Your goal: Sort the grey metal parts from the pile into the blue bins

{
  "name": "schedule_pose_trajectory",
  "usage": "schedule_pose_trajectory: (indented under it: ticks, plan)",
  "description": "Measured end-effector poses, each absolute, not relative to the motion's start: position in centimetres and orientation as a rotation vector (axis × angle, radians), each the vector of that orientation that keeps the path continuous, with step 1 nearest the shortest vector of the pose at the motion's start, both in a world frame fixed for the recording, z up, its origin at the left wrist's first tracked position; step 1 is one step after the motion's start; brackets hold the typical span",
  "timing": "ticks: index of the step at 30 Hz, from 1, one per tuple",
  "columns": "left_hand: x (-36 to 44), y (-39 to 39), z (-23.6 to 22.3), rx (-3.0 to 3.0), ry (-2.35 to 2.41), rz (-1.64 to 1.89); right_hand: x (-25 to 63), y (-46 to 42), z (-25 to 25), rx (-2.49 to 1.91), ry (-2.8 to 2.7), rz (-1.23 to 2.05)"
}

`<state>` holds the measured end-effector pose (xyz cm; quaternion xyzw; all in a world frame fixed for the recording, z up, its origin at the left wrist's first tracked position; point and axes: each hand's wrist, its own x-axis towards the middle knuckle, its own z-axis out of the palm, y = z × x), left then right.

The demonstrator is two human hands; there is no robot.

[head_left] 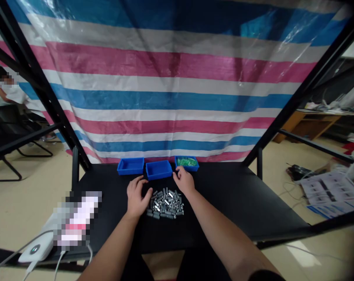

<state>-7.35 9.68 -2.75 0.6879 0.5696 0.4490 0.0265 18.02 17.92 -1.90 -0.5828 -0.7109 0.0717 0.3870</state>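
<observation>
Forearms [223,234] extend forward; left hand [137,199], right hand [185,182] grips apart; metal fasteners [166,203] lie heaped, none seen in blue bins [159,175].

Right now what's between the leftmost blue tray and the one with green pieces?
In the head view, a middle blue tray sits between the left tray and the right tray holding green pieces, slightly nearer you.

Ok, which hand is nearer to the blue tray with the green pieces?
Right. The right hand is just in front of that blue tray, by its near left corner; the left hand is farther off, beside the metal parts.
</observation>
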Motion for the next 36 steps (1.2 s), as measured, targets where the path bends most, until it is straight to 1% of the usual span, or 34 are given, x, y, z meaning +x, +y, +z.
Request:
schedule_pose_trajectory:
  ticks: [3,6,12,16,21,25,28,32,34,36]
  plan:
    - [-8.6,11.3,-2.8,2.137,1.934,1.417,21.5,18.0,-3.6,-1.550,-1.580,-0.044]
    - [-9.4,13.0,-2.6,2.296,1.976,1.314,25.1,19.2,-4.6,-1.630,-1.278,-0.116]
    - [-9.0,17.8,-2.1,2.506,1.920,1.037,28.0,22.5,-5.0,-1.755,-1.266,0.256]
    - [-9.0,20.6,-2.3,2.526,1.911,0.924,28.5,23.6,-5.1,-1.775,-1.236,0.331]
    - [-9.2,22.1,-1.7,2.521,1.834,0.844,29.7,23.0,-5.6,-1.660,-1.206,0.389]
    - [-8.4,20.2,-0.7,2.451,1.823,1.026,30.8,20.6,-6.1,-1.584,-1.097,0.409]
    - [-7.2,16.4,-1.0,2.317,1.840,1.193,31.3,18.2,-5.8,-1.494,-1.036,0.554]
    - [-6.0,10.1,-2.9,2.159,1.793,1.209,31.2,15.2,-4.3,-1.237,-0.859,0.953]
    - [-5.7,7.4,-3.7,2.119,1.781,1.213,31.1,14.0,-3.7,-1.197,-0.805,1.061]
    - [-5.4,5.4,-3.9,2.150,1.731,1.150,30.9,12.9,-3.4,-1.191,-0.772,1.090]
